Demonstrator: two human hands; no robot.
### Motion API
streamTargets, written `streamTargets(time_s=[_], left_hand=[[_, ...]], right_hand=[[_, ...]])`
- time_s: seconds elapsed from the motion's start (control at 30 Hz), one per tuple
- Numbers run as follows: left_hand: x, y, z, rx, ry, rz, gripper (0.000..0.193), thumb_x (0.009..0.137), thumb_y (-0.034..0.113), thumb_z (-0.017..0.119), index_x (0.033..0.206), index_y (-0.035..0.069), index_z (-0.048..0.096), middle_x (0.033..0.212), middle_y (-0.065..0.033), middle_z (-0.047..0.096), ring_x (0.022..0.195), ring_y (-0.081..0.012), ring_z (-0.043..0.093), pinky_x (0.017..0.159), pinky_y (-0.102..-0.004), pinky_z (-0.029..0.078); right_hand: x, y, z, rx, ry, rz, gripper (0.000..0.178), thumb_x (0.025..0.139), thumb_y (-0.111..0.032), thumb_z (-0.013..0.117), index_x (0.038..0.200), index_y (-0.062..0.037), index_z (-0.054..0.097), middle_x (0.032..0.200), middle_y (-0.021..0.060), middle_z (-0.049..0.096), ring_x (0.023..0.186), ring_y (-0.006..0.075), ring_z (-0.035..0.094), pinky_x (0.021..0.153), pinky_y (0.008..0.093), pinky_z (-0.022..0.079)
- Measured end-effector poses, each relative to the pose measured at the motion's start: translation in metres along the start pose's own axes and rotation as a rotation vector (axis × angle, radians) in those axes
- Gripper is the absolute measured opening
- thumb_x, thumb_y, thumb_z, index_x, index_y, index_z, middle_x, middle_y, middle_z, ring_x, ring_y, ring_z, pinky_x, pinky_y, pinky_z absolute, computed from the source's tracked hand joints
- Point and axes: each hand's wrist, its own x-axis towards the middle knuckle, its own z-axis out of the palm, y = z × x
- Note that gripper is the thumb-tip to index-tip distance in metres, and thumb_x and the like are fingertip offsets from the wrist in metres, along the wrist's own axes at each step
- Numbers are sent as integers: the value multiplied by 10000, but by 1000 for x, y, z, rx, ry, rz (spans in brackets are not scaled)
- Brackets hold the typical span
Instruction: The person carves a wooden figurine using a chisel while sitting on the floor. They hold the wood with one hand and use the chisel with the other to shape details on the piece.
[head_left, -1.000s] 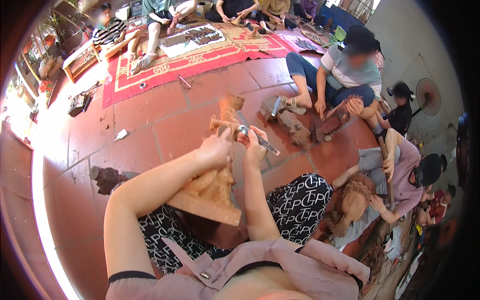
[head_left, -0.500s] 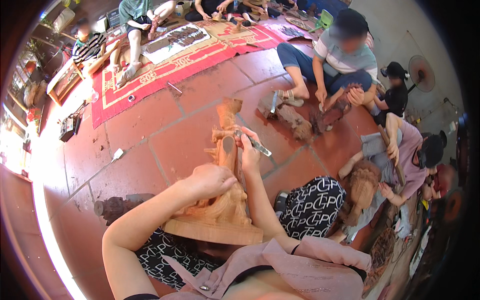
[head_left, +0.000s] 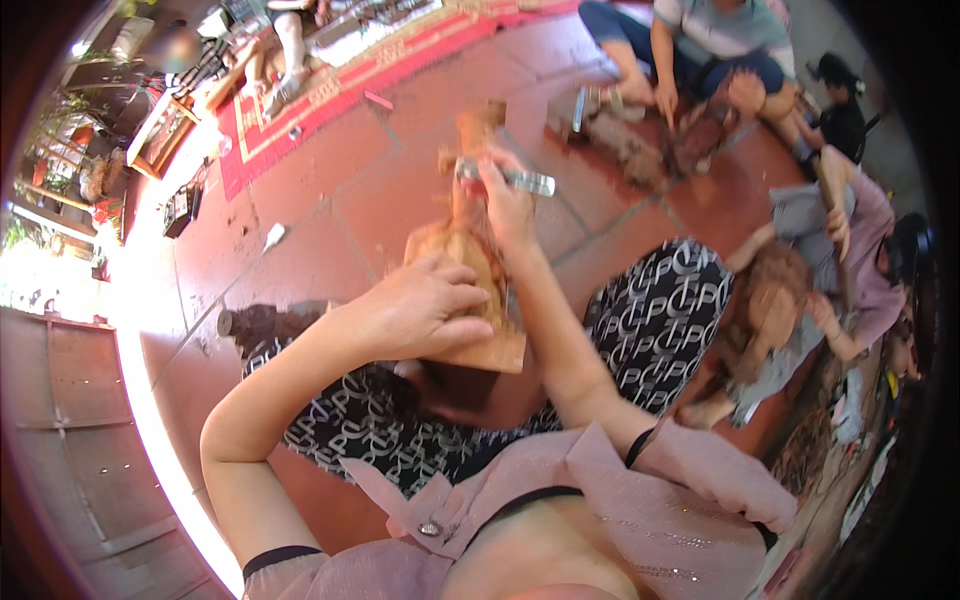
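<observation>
A light-brown wood carving (head_left: 462, 240), with a flat base and a narrow upper part, leans away from me between my legs. My left hand (head_left: 435, 308) lies over its lower part near the base, fingers bent round it. Farther up, my right hand (head_left: 507, 200) is closed round a flat metal chisel (head_left: 532, 182), whose silvery end sticks out to the right. The chisel's other end lies against the narrow part of the carving; the exact contact is blurred. My fingers hide some of the carved surface.
A dark carved piece (head_left: 265, 325) lies left of my leg. Across the tiled floor (head_left: 350, 200) is a red patterned mat (head_left: 340, 85). A person at far right handles brown carvings (head_left: 625, 145); another at right holds a wood carving (head_left: 775, 300). A white plug (head_left: 274, 236) lies left.
The view has tilted and shifted. The carving is turned and tipped, its base now nearer my left fingers. My left hand has opened from a fist into a spread hold, and my right hand still grips the chisel.
</observation>
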Motion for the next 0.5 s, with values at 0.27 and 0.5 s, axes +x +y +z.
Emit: streamTargets(time_s=[0.27, 0.5], left_hand=[[-43, 0, 31, -38, 428, -163, 179, 839, 149, 536, 919, 18, 628, 1144, -140, 555, 1054, -285, 544, 940, -382, 389], [-45, -16, 31, 126, 532, -517, 169, 813, 126, 543, 899, 5, 622, 880, -130, 598, 783, -243, 593, 663, -321, 464]], right_hand=[[8, -2, -25, -8, 81, -117, 122, 786, 1, 591, 893, 23, 537, 736, 84, 614, 581, 111, 590, 515, 221, 480], [10, 44, -47, 328, 180, 127, 181, 830, -53, 592, 980, -6, 503, 843, 113, 621, 731, 190, 638, 671, 299, 533]])
